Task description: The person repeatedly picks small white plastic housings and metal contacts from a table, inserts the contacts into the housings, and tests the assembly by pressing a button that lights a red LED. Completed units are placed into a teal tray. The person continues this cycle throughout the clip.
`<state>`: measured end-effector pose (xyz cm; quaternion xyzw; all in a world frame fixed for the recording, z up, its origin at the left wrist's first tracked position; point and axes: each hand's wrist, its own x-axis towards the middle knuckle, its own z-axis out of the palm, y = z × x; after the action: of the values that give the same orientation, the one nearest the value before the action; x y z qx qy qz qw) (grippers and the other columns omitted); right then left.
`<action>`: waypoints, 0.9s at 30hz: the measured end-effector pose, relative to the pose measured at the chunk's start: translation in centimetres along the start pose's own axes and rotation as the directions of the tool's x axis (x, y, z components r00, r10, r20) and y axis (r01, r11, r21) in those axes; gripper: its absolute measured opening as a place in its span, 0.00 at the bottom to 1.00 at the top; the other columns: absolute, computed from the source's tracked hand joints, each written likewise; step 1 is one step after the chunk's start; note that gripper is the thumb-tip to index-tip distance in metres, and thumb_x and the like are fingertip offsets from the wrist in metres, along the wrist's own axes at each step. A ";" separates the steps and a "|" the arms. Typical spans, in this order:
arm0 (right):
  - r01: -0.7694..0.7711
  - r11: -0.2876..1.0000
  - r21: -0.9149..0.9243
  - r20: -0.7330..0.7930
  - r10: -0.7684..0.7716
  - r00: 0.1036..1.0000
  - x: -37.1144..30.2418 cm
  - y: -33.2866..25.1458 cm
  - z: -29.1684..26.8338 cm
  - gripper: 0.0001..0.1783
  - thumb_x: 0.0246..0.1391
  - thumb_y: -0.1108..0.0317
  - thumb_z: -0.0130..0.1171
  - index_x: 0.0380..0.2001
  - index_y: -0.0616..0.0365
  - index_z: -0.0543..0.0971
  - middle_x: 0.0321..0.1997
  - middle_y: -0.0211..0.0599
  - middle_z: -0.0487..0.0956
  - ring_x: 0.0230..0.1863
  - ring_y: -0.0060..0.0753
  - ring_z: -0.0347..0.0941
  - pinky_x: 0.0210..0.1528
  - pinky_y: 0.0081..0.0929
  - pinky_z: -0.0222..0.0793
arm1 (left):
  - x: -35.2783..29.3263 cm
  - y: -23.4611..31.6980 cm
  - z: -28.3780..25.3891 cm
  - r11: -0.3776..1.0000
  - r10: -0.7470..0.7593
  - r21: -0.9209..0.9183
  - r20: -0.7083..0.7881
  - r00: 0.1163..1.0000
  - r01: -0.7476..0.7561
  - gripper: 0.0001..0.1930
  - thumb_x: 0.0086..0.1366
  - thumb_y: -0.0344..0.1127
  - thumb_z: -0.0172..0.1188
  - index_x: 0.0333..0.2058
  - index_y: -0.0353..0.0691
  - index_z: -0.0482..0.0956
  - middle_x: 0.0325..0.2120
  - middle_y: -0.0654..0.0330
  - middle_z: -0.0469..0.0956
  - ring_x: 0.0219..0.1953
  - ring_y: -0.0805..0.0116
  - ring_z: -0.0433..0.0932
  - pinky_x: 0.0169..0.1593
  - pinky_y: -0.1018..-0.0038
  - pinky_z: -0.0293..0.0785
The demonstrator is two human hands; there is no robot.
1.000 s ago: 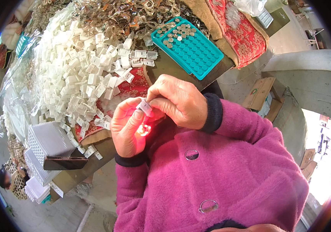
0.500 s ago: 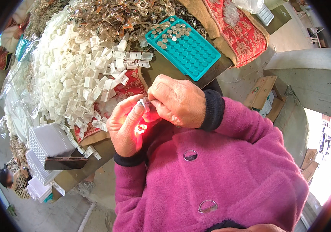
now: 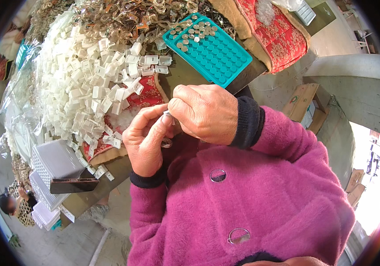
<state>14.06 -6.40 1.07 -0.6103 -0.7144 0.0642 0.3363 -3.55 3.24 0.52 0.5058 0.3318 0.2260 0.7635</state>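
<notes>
Small white plastic piece, pinched between both hands close in front of the chest, mostly hidden; only a pale corner shows at the fingertips. Left hand cupped under it, thumb and forefinger closed on it. Right hand curled over from above, fingertips pressed on the same piece (hands touching each other). Round metal ring sits at the left palm, just below the pinch. Beyond the hands: heap of white plastic pieces on red patterned cloth, teal tray with round metal discs in its far cells.
</notes>
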 end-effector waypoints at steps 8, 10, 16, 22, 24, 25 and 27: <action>-0.130 0.932 0.339 -0.084 0.168 0.982 -0.2 -0.1 0.2 0.07 0.59 0.74 0.59 0.39 0.63 0.73 0.36 0.45 0.74 0.42 0.54 0.75 0.43 0.40 0.76 | 0.1 -0.4 0.1 0.907 -0.068 -0.410 0.083 0.994 0.097 0.12 0.72 0.29 0.61 0.51 0.30 0.80 0.33 0.54 0.83 0.29 0.69 0.80 0.35 0.74 0.77; -0.098 0.937 0.334 -0.128 0.148 0.981 -0.3 -0.3 0.6 0.07 0.60 0.76 0.60 0.40 0.62 0.74 0.36 0.45 0.74 0.37 0.51 0.75 0.38 0.40 0.75 | 0.1 -0.7 0.2 0.895 -0.078 -0.434 0.065 0.995 0.098 0.12 0.72 0.29 0.60 0.51 0.30 0.80 0.34 0.54 0.83 0.29 0.69 0.80 0.35 0.74 0.78; -0.106 0.942 0.318 -0.180 0.170 0.969 0.0 -1.1 1.8 0.08 0.59 0.78 0.62 0.41 0.61 0.75 0.35 0.43 0.74 0.34 0.50 0.75 0.35 0.37 0.74 | -0.3 -0.8 -0.1 0.904 -0.047 -0.422 0.065 0.997 0.070 0.13 0.73 0.28 0.59 0.53 0.30 0.79 0.35 0.54 0.83 0.31 0.68 0.81 0.36 0.74 0.78; -0.257 0.783 0.567 -0.153 0.407 0.900 -0.1 -1.0 2.8 0.08 0.59 0.80 0.62 0.41 0.61 0.78 0.35 0.44 0.76 0.34 0.48 0.77 0.35 0.35 0.74 | -1.0 0.9 -0.8 0.923 -0.046 -0.381 0.024 0.999 0.052 0.19 0.73 0.29 0.60 0.60 0.31 0.74 0.39 0.53 0.82 0.36 0.65 0.83 0.43 0.70 0.83; -0.172 0.896 0.408 -0.227 0.282 0.932 0.3 -0.2 3.7 0.10 0.57 0.82 0.63 0.41 0.60 0.78 0.35 0.44 0.77 0.34 0.48 0.77 0.36 0.36 0.74 | -1.0 2.3 -2.1 0.951 0.071 -0.305 0.054 0.996 -0.051 0.18 0.72 0.27 0.60 0.59 0.31 0.75 0.40 0.51 0.82 0.39 0.61 0.84 0.48 0.65 0.86; -0.086 0.924 0.374 -0.268 0.197 0.943 0.5 0.2 4.1 0.08 0.58 0.76 0.63 0.41 0.57 0.79 0.37 0.42 0.77 0.33 0.50 0.77 0.34 0.39 0.76 | -0.8 3.2 -3.0 0.962 0.121 -0.248 0.006 0.993 -0.116 0.18 0.73 0.28 0.60 0.58 0.31 0.75 0.40 0.52 0.81 0.40 0.63 0.83 0.46 0.68 0.84; -0.070 0.935 0.347 -0.271 0.171 0.947 0.4 0.7 4.8 0.10 0.56 0.77 0.65 0.41 0.57 0.79 0.37 0.41 0.77 0.33 0.48 0.78 0.34 0.38 0.76 | -0.4 5.3 -4.8 0.969 0.195 -0.132 -0.103 0.975 -0.208 0.16 0.73 0.28 0.60 0.57 0.32 0.77 0.42 0.53 0.80 0.41 0.65 0.81 0.42 0.73 0.81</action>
<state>12.00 -4.32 -2.79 -0.5904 -0.5954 0.1123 0.5333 -7.46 7.98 4.24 0.4706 0.2955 0.3480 0.7551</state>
